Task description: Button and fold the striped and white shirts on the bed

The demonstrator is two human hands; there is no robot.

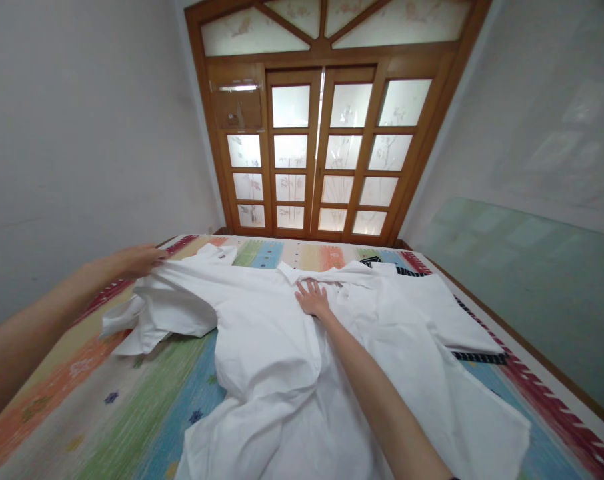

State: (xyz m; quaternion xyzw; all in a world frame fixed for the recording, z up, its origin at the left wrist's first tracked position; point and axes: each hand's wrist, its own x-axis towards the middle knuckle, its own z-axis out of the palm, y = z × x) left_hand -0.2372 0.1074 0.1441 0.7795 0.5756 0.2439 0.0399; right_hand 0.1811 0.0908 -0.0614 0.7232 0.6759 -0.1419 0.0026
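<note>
A white shirt [267, 333] lies spread over a striped, patterned bedcover, its collar toward the far side and its lower part rumpled close to me. My left hand [141, 259] pinches the sleeve on the left and holds it out, lifted off the cover, so that the cuff end hangs in folds. Near the collar, my right hand [313, 299] rests on the shirt front with its fingers spread. The other sleeve [457, 323] is laid out to the right. From under the shirt on that side peeks a black cloth with white stripes [479, 357].
The colourful bedcover [147, 400] stretches under everything. Beyond the far edge stand wooden doors [315, 153] with frosted panes. A grey wall [82, 120] rises on the left, and a pale green panel [522, 287] leans along the right wall.
</note>
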